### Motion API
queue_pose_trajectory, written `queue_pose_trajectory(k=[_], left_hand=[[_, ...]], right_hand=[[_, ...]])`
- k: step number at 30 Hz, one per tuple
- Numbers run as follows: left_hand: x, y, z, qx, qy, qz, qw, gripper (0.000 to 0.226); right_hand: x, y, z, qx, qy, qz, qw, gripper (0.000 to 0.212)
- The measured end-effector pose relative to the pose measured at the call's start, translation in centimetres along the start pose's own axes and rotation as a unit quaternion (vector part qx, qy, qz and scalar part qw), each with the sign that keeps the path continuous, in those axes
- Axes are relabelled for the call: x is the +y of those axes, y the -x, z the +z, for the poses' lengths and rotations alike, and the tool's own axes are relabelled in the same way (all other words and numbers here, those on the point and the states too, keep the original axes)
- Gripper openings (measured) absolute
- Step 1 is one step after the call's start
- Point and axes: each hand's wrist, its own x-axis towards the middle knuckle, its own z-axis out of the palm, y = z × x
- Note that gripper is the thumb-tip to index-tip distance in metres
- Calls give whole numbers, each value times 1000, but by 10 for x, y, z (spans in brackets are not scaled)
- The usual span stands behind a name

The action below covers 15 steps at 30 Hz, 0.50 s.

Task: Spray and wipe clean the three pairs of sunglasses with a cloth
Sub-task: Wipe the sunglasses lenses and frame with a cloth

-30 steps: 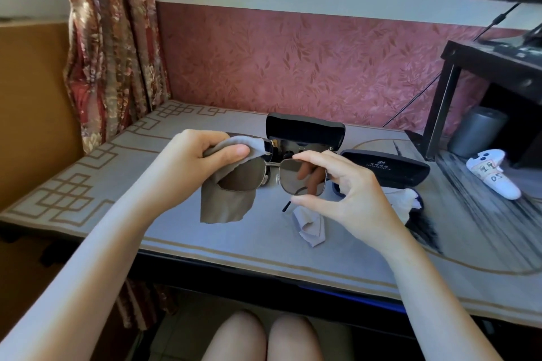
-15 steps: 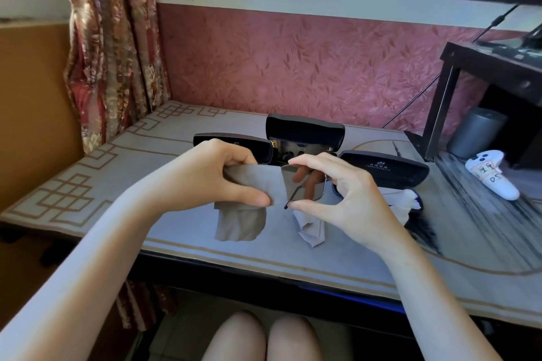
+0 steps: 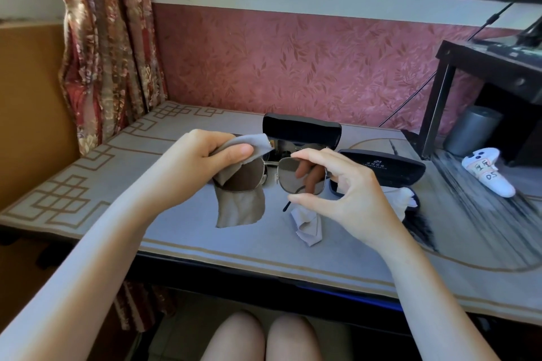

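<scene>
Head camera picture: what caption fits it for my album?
Left hand presses a grey-brown cleaning cloth on one dark lens of metal-framed sunglasses the right hand pinches above the grey table.

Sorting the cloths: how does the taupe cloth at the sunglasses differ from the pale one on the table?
The taupe cloth is darker and hangs from the left hand, which holds it over a lens of the metal-framed sunglasses; the pale grey cloth lies crumpled on the grey table mat, untouched. Both are small soft cloths.

The grey table [image 3: 181, 240] bears an open black case [image 3: 302, 129], a second case [image 3: 381, 167], a crumpled cloth [image 3: 308, 226] — and a white controller [image 3: 488, 174].
</scene>
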Motion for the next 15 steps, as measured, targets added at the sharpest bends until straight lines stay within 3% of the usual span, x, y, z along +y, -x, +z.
queue_pose_trajectory(k=[5, 8, 12, 15], left_hand=[[-5, 6, -13, -46, 32, 10, 998, 46], [-7, 8, -20, -83, 65, -10, 994, 27], [-7, 8, -20, -141, 59, -33, 988, 41], [-4, 7, -12, -140, 29, -39, 989, 37]], right_hand=[[3, 1, -3, 4, -17, 2, 1000, 49], [3, 0, -3, 2, -18, 1, 1000, 50], [2, 0, -3, -4, -20, 11, 1000, 49], [2, 1, -1, -14, -10, 16, 1000, 49]])
